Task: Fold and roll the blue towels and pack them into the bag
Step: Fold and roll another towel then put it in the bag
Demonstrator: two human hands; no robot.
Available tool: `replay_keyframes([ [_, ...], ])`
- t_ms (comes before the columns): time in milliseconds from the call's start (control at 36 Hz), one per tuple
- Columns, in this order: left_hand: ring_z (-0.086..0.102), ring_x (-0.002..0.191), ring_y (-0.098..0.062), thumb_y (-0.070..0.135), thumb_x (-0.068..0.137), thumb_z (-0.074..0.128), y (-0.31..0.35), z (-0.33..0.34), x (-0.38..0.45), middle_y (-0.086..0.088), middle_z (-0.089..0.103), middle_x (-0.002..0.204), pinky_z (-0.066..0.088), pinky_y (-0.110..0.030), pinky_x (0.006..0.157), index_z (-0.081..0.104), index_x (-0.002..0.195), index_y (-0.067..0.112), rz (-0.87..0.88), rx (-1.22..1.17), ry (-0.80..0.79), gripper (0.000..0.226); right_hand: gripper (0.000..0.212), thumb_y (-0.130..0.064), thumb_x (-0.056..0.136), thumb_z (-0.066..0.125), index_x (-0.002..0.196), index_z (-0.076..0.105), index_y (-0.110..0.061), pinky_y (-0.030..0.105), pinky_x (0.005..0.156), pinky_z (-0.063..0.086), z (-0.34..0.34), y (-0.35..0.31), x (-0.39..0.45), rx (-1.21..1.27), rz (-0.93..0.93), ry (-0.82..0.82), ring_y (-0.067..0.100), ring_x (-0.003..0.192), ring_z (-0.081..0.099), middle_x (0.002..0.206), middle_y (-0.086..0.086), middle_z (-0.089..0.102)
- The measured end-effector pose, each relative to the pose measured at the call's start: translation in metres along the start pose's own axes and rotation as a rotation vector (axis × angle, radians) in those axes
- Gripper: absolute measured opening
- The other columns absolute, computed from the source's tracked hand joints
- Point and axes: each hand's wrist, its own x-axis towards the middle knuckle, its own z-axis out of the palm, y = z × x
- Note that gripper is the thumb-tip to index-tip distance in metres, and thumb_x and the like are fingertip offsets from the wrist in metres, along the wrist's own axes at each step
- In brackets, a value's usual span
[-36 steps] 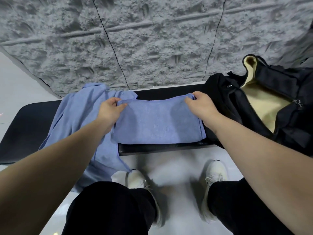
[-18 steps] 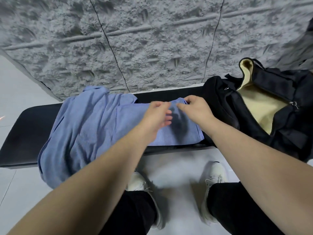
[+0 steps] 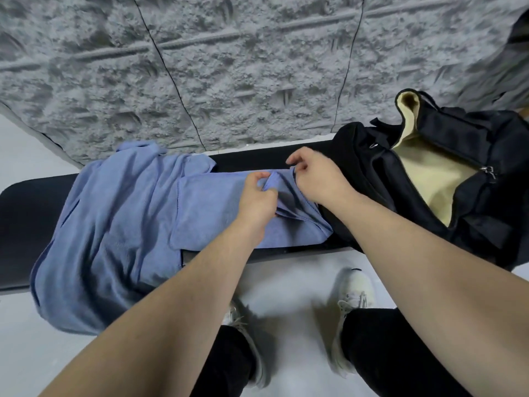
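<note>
A black padded worktop (image 3: 25, 207) runs across the view, set against a rough grey textured wall (image 3: 229, 67). On its left portion lies a loose blue towel (image 3: 108, 239), unfolded and rumpled, its near edge hanging over the front of the worktop toward the pale floor (image 3: 294, 276).

Partly overlapping that towel's right side lies a folded blue towel (image 3: 209, 207), flat on the worktop, its right end touching the bag.

The left hand (image 3: 257, 202) sits over the right part of the folded towel. Its grip is closed on the cloth: thumb and fingers pinch a raised fold of the fabric. Just to the right, the right hand (image 3: 317, 179) is at the towel's far right corner, fingers curled; its grip pinches the towel's edge there. The cloth between the two hands is lifted into a ridge, with a layered flap showing below it.

At the right end of the worktop stands a black bag (image 3: 472, 156), unzipped and gaping, with a pale yellow lining (image 3: 429, 179) exposed. No towel is visible inside it.

Below the worktop, two white shoes (image 3: 355, 293) and black trouser legs (image 3: 386, 353) of the person appear on the floor.
</note>
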Motion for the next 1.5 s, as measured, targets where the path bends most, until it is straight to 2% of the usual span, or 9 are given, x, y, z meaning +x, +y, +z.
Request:
replay_keyframes([
  [83,0.056,0.083,-0.016,0.006,0.094,0.044,-0.002,-0.001,0.002,-0.002,0.062,0.102,0.052,-0.038,0.079,0.051,0.113,0.032,-0.002,-0.003,-0.02,0.033,0.047,0.007,0.085,0.044,0.124,0.061,-0.015,0.023,0.094,0.039,0.0,0.004,0.009,-0.165,-0.132,-0.05,0.022,0.117,0.05,0.125,0.004,0.056],
  [167,0.055,0.085,-0.018,0.003,0.093,0.041,-0.003,-0.002,0.003,-0.003,0.061,0.106,0.053,-0.039,0.079,0.05,0.104,0.038,-0.015,-0.014,-0.027,0.037,0.052,0.007,0.086,0.045,0.13,0.057,-0.018,0.027,0.097,0.039,0.003,0.012,0.014,-0.298,-0.168,-0.184,0.024,0.123,0.047,0.135,0.002,0.052],
  [500,0.056,0.081,-0.017,0.002,0.089,0.042,-0.004,-0.002,0.008,-0.003,0.062,0.112,0.055,-0.045,0.086,0.054,0.11,0.032,-0.036,-0.042,-0.007,0.039,0.031,-0.001,0.088,0.052,0.102,0.071,-0.019,0.027,0.076,0.041,-0.004,0.014,0.022,-0.38,-0.107,-0.056,0.025,0.1,0.056,0.109,0.008,0.054],
  [750,0.06,0.087,-0.018,0.002,0.089,0.043,0.0,-0.003,0.005,-0.004,0.063,0.113,0.055,-0.047,0.092,0.054,0.111,0.031,-0.05,-0.024,-0.009,0.037,0.023,0.001,0.084,0.046,0.09,0.054,-0.02,0.032,0.066,0.04,-0.018,0.013,0.019,-0.354,-0.048,0.005,0.03,0.092,0.058,0.093,0.006,0.062],
  [944,0.057,0.078,-0.013,0.003,0.091,0.044,0.002,-0.002,0.003,-0.001,0.062,0.11,0.055,-0.043,0.088,0.055,0.116,0.027,-0.045,-0.011,0.004,0.036,0.027,0.002,0.083,0.04,0.098,0.054,-0.016,0.034,0.063,0.045,-0.024,0.007,0.016,-0.353,0.031,0.049,0.029,0.077,0.054,0.09,0.01,0.062],
  [1083,0.055,0.074,-0.011,0.004,0.093,0.046,0.002,-0.002,0.004,0.002,0.06,0.101,0.057,-0.041,0.082,0.054,0.119,0.025,-0.054,-0.02,-0.002,0.034,0.046,0.006,0.087,0.042,0.126,0.05,-0.017,0.035,0.069,0.045,-0.024,0.006,0.016,-0.37,0.059,0.049,0.029,0.085,0.052,0.106,0.011,0.057],
  [1278,0.062,0.081,-0.014,0.004,0.097,0.048,0.007,-0.004,0.003,-0.005,0.061,0.108,0.06,-0.027,0.061,0.052,0.118,0.022,-0.056,-0.089,-0.025,0.028,0.042,0.001,0.089,0.042,0.123,0.058,-0.016,0.032,0.081,0.046,-0.02,0.003,0.01,-0.235,0.003,0.058,0.026,0.1,0.056,0.116,0.008,0.058],
  [1417,0.061,0.083,-0.011,0.008,0.098,0.054,0.015,0.001,0.006,-0.002,0.058,0.101,0.058,-0.025,0.061,0.05,0.12,0.019,-0.013,-0.146,-0.025,0.025,0.023,-0.012,0.09,0.05,0.107,0.063,-0.019,0.014,0.06,0.041,-0.013,0.0,0.003,0.025,0.066,0.014,0.007,0.065,0.053,0.072,-0.009,0.059],
  [1500,0.065,0.081,-0.017,0.002,0.096,0.051,0.019,0.006,0.008,-0.01,0.064,0.1,0.057,-0.025,0.059,0.052,0.116,0.022,-0.006,-0.177,-0.025,0.028,0.037,-0.029,0.084,0.06,0.12,0.052,-0.026,0.033,0.076,0.053,-0.014,-0.002,-0.005,0.219,0.144,-0.162,0.011,0.077,0.061,0.088,-0.001,0.069],
])
